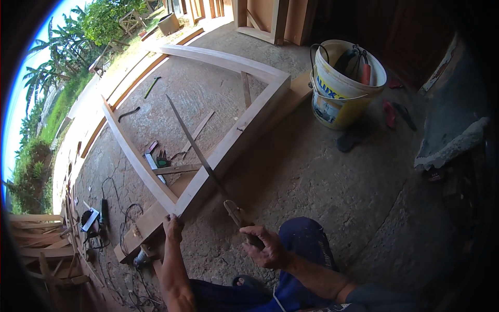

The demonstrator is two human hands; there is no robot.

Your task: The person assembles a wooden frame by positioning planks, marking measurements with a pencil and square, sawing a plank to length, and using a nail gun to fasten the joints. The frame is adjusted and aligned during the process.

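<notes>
Your left hand (173, 226) grips the frame (228, 145) corner; your right hand (265, 247) is closed around the saw (208, 169) handle. You seem about to cut, so next set the blade square on the wood.

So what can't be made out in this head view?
- Bucket contents: only tool handles show above the rim.
- Saw teeth: blade too thin to tell.
- Right hand covers most of the saw's handle.
- Left hand hides the wooden frame corner joint.
- Power tool: too small, warped near the picture's edge.
</notes>
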